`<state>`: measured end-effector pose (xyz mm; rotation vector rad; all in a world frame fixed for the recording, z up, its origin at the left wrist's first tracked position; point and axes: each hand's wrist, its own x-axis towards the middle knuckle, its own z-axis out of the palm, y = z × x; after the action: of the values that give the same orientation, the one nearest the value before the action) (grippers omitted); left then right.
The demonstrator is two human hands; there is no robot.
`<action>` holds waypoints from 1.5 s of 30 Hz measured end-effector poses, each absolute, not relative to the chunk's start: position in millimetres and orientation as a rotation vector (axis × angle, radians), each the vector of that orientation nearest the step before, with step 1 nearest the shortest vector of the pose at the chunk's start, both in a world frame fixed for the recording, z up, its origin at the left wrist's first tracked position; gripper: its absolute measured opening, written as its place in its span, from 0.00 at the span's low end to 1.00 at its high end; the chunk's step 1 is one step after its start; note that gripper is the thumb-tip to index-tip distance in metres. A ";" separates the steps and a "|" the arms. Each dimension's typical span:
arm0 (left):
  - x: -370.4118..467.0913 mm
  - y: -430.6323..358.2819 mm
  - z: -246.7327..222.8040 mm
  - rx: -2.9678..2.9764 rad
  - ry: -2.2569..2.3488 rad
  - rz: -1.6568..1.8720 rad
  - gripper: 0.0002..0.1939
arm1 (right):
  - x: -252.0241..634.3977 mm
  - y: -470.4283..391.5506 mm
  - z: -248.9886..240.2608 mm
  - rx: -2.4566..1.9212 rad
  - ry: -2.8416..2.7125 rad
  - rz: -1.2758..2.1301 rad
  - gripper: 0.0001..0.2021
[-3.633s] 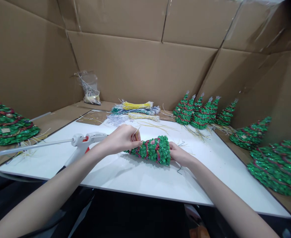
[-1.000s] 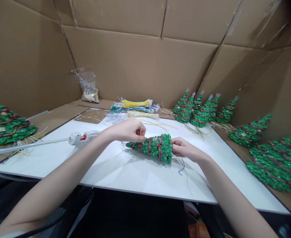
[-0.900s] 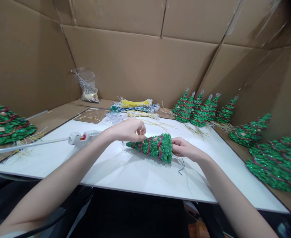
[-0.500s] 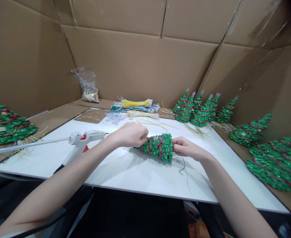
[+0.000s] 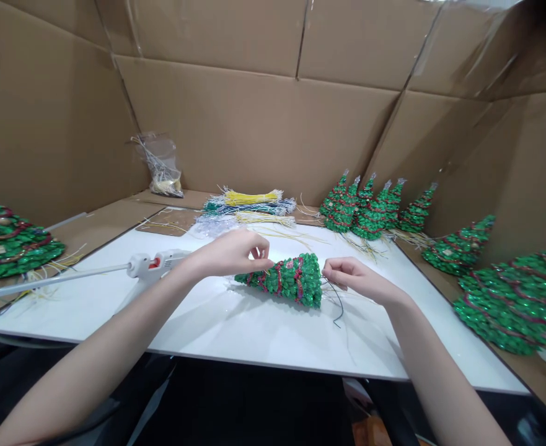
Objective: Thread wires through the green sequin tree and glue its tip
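While the left hand (image 5: 235, 253) touches the narrow end of a glittery green, red-banded, cone-shaped tree (image 5: 298, 282) lying on the white worktop (image 5: 226, 331), the right hand (image 5: 355, 277) curls just beside its base. I cannot tell whether either's fingers grip. Open room reaches the front edge (image 5: 273, 362).

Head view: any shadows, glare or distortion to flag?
Head view: soft shadows fall on the white board beside the lying tree, whose green surface glints; head view, right edge: the big tree looks stretched, probably by the wide lens; head view, upper right corner: darkened.
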<state>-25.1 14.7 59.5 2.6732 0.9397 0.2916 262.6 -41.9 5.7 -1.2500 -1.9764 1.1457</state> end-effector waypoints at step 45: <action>82.2 37.4 74.7 2.737 0.477 0.271 0.01 | 215.0 -71.4 -44.4 -1.147 -1.126 0.909 0.13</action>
<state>82.2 37.4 74.7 2.7371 0.4767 0.2706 215.0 -71.4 -44.4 -1.1472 -1.1257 0.9090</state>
